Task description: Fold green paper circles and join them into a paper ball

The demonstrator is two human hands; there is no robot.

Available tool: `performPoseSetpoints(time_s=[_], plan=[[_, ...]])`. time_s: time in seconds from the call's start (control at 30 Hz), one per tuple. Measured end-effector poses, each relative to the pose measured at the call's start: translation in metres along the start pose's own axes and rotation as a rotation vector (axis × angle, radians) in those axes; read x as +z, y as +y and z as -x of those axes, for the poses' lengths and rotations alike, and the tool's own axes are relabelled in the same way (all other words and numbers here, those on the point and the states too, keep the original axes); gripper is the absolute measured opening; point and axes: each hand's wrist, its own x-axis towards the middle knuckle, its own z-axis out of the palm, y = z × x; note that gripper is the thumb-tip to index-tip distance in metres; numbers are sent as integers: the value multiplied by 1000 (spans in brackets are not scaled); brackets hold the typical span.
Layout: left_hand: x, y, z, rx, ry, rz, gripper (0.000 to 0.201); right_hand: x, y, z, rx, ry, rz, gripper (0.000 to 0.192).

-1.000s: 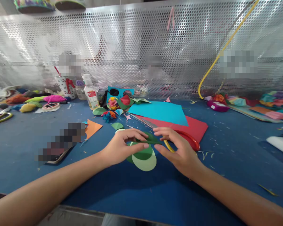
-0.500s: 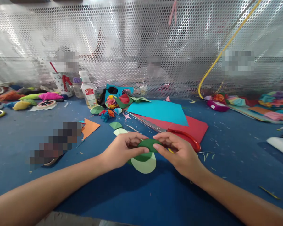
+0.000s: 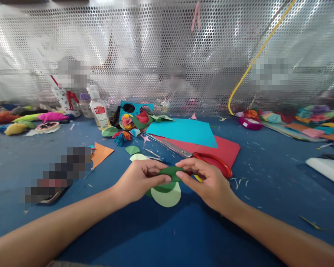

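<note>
on the table (image 3: pixel 161 237), the left hand (image 3: pixel 136 181) and right hand (image 3: pixel 208 181) meet near the middle, pinching a folded paper piece (image 3: pixel 171 173) between them from either side. just below it, flat on the table, lie stacked paper circles (image 3: pixel 167 193). behind the right hand lie scissors (image 3: pixel 195 155), resting on two overlapping paper sheets (image 3: pixel 208 141). left of the sheets sits a heap of paper scraps (image 3: pixel 130 124), and further left a bottle (image 3: pixel 98 111) stands beside a cup (image 3: pixel 64 100). a mesh wall (image 3: pixel 144 52) runs behind everything.
</note>
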Motion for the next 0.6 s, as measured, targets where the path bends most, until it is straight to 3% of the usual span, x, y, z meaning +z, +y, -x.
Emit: performPoseSetpoints(time_s=[0.6], plan=[[0, 0, 0, 13, 4, -82, 27, -1, 0, 0, -8, -11, 15, 15]])
